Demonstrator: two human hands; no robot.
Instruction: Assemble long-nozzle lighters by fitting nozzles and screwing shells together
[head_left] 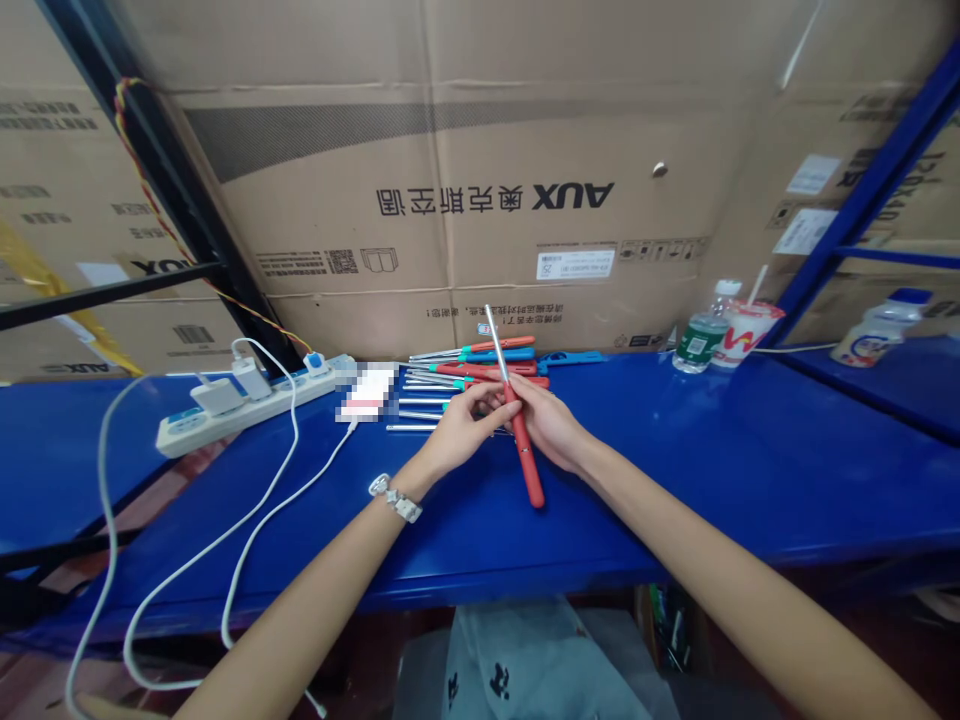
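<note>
A red-handled tool point(527, 450) with a silver shaft is held up over the blue table point(705, 460), its shaft pointing away and its handle end toward me. My right hand point(551, 420) is closed round it from the right, near where handle and shaft meet. From the left, my left hand point(466, 425) has its thumb and fingers pressed on the same part of the tool. Behind and beneath the hands lie several similar tools point(499, 342) with red, teal and blue handles and silver shafts, partly hidden by my hands.
To the left, a white power strip point(247, 405) with plugs and loose cables lies beside a blurred phone point(367, 392). A bottle point(699, 335), a red-and-white cup point(742, 332) and a blue-capped bottle point(881, 330) stand at the right. Large cardboard point(487, 130) rises behind the table.
</note>
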